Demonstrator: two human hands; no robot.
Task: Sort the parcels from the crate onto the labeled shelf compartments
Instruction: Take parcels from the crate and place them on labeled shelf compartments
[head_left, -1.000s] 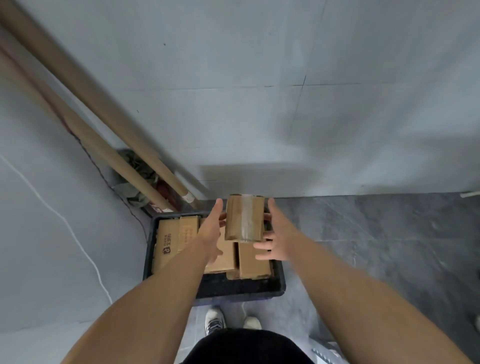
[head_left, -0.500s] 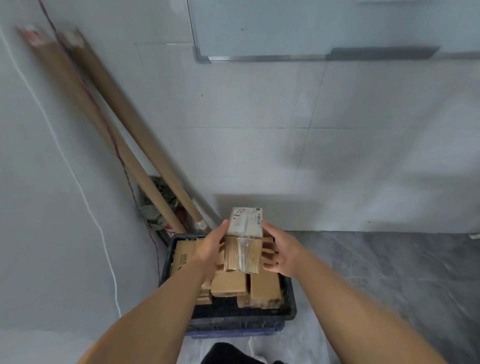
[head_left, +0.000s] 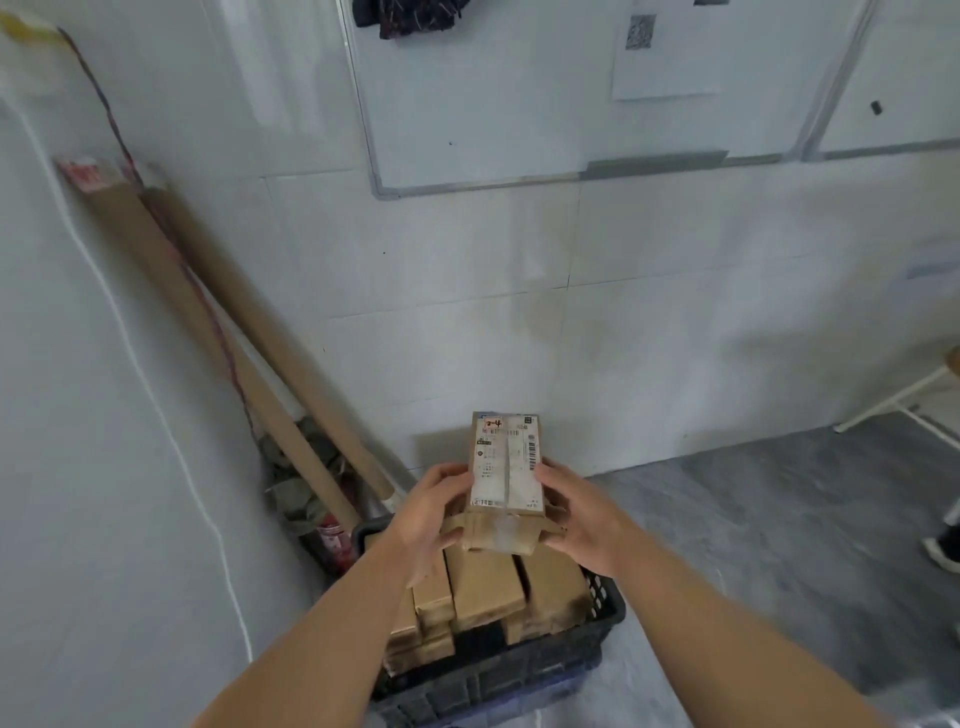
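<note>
Parcel (head_left: 506, 467): a small brown cardboard box with a white shipping label facing up, held in the air between two bare hands just above the crate. The left hand (head_left: 431, 512) grips its left side and the right hand (head_left: 582, 514) its right side. The fingers (head_left: 451, 535) of each curl under the taped near end, and the thumbs lie along the label's edges. A handwritten red "2-4" sits near the label's far left corner.

Directly below, a black plastic crate (head_left: 608, 618) stands on the grey floor (head_left: 779, 519), packed with more brown cardboard parcels (head_left: 488, 587) lying side by side.

Behind the crate to the left, two long cardboard tubes (head_left: 208, 338) lean into the corner of the white tiled wall. A thin white cable (head_left: 156, 405) trails down the left wall. Higher on the far wall hangs a whiteboard (head_left: 519, 114) with a QR-code sheet (head_left: 665, 52) on it. At the far right edge, a shoe (head_left: 943, 551) rests on the floor.
</note>
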